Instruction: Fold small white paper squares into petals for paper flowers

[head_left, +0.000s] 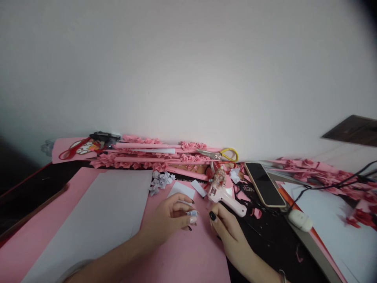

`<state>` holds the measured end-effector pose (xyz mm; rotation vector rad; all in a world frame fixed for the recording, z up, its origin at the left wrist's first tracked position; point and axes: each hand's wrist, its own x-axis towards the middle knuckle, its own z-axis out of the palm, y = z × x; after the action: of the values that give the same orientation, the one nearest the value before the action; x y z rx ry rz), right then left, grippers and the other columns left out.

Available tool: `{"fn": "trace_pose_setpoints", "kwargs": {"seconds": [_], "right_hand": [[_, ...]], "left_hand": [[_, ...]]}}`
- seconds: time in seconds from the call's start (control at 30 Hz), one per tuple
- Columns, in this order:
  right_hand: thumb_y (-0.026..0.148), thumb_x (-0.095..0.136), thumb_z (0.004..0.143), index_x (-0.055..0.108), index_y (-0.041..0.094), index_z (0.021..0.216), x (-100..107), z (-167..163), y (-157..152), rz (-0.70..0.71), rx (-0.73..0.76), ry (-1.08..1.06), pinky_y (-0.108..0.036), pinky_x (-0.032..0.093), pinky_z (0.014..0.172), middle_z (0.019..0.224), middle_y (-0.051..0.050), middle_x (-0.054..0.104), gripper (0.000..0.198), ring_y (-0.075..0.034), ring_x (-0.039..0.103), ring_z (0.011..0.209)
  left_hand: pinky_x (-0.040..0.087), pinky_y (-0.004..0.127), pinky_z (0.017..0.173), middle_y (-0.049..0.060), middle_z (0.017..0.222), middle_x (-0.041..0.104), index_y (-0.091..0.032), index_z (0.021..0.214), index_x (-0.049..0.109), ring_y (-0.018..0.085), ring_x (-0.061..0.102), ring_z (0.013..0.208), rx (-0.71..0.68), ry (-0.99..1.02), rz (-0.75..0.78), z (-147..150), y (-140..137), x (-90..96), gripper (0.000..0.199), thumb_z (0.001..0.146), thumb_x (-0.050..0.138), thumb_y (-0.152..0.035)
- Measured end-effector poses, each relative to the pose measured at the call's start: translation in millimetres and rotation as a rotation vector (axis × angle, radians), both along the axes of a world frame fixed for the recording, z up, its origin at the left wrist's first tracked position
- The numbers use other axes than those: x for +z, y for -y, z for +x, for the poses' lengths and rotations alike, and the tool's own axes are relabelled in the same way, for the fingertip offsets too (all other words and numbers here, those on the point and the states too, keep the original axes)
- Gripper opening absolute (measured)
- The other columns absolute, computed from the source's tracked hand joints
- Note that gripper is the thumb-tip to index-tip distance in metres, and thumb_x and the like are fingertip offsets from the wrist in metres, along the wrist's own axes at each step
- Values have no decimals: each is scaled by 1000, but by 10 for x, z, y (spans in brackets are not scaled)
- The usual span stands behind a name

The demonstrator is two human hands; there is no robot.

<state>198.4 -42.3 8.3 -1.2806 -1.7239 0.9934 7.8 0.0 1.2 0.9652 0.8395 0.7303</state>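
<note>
Over a sheet of pink paper (188, 255), my left hand (172, 216) pinches a small folded white paper piece (193, 213) between thumb and fingers. My right hand (226, 228) is closed just to the right, apart from the left one, thumb pressed to the fingers; anything in that pinch is too small to make out. Right beyond it lies a white glue gun (226, 198) on its side. Several folded white paper pieces (160, 181) form a small pile past my left hand, beside white paper rectangles (181, 190).
Pink paper flower stems (147, 159) line the wall, with yellow-handled scissors (228, 154) on top. A phone (263, 184), a white earbud case (300, 220) and black cables (330, 182) are on the right. A large white sheet (97, 212) covers the left.
</note>
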Motion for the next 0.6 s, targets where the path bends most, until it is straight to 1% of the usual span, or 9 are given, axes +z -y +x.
{"fn": "trace_pose_setpoints", "kwargs": {"seconds": [0.07,0.13,0.2,0.27,0.37,0.43,0.5,0.53,0.6], "right_hand": [[31,34,94,37,21,70,12,-4,-2,21,23,32,-25,29,53,65,3,36,26,-13,33,58],[28,34,94,32,21,65,2,-3,-3,60,45,100,-25,26,52,62,4,34,30,-13,32,56],[27,34,94,25,21,61,-23,2,-7,94,67,164,-26,21,50,57,5,30,35,-12,29,53],[28,36,94,21,21,59,-45,6,-15,97,75,183,-26,18,49,54,6,24,38,-11,26,50],[31,37,94,24,21,59,-39,8,-28,70,58,135,-26,19,48,56,6,25,38,-11,25,51],[30,37,94,32,20,64,-16,6,-31,70,28,90,-25,24,51,61,4,33,32,-12,30,55],[29,37,93,35,20,67,0,9,-26,83,27,77,-24,26,52,64,3,35,28,-12,33,57],[28,37,94,34,20,66,1,12,-22,99,21,81,-24,26,51,63,3,35,28,-12,33,57],[26,37,94,28,21,61,-8,21,-15,147,30,116,-25,22,49,58,5,30,34,-12,29,53]], "left_hand": [[53,27,63,2,85,67,-18,93,53,15,66,72,36,-11,5,-16,-14,-7,32,69,73,-21],[53,26,64,3,88,66,-18,94,53,16,67,75,73,-23,2,-30,-28,-11,32,69,73,-23],[53,26,63,2,89,66,-19,93,54,17,68,76,102,-36,-7,-40,-41,-5,32,69,73,-25],[53,26,64,2,90,65,-18,92,55,17,68,77,110,-48,-12,-44,-49,8,30,69,73,-26],[54,28,68,3,93,66,-18,94,59,18,68,80,102,-68,-1,-43,-46,20,29,69,72,-27],[54,29,71,4,94,67,-18,96,61,19,68,82,93,-76,10,-43,-37,16,30,70,71,-28],[53,29,72,4,93,68,-19,96,62,20,68,84,82,-84,23,-46,-29,7,30,70,71,-29],[53,29,73,4,92,69,-19,96,63,20,68,85,75,-89,25,-48,-27,3,29,70,71,-30],[53,30,74,4,89,70,-19,96,64,20,68,85,70,-90,25,-52,-27,-3,29,71,71,-31]]}}
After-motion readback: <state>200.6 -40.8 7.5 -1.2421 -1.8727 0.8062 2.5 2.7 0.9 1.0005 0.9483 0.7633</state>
